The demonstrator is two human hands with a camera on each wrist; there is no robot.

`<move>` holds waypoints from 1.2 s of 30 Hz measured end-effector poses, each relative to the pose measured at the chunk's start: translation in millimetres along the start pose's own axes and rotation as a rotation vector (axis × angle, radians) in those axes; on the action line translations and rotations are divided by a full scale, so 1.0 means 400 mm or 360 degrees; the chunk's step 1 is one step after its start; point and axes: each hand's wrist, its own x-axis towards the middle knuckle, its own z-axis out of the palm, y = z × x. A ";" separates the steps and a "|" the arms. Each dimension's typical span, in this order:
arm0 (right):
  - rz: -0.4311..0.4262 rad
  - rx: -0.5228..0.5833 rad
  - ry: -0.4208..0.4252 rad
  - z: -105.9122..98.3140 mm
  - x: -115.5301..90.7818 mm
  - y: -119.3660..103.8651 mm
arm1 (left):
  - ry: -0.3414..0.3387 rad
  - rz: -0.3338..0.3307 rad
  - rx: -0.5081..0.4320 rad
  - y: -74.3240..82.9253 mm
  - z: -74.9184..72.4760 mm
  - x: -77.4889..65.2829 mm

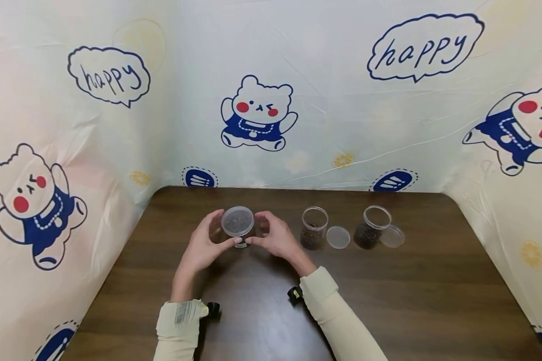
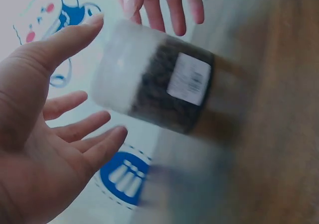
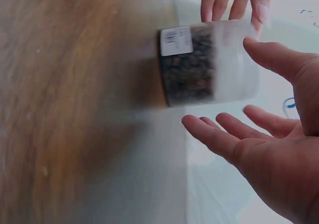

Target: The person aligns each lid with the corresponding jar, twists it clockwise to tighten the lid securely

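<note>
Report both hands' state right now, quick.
Left hand: open, beside the jar, not holding it.
Right hand: open, on the jar's other side, not holding it; whether its thumb touches cannot be told.

a clear jar (image 3: pixel 217 59), half filled with dark bean-like pieces (image 3: pixel 192 79), bears a white barcode label (image 3: pixel 176 41). the right hand (image 3: pixel 279 149) spreads round it, thumb overlapping; the left hand's fingers (image 3: pixel 239 2) show above. the brown worktop (image 3: pixel 65 109) is blurred.
</note>
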 end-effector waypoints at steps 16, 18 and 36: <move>-0.0181 0.0018 0.0017 -0.154 -0.155 -0.038 | 0.0097 0.0394 0.0077 0.176 0.047 0.001; -0.0188 -0.0003 0.0035 -0.176 -0.174 -0.037 | 0.0103 0.0427 0.0083 0.186 0.062 0.004; -0.0053 -0.0346 0.0325 -0.334 -0.260 0.062 | -0.0089 0.0515 -0.0150 0.208 0.254 0.042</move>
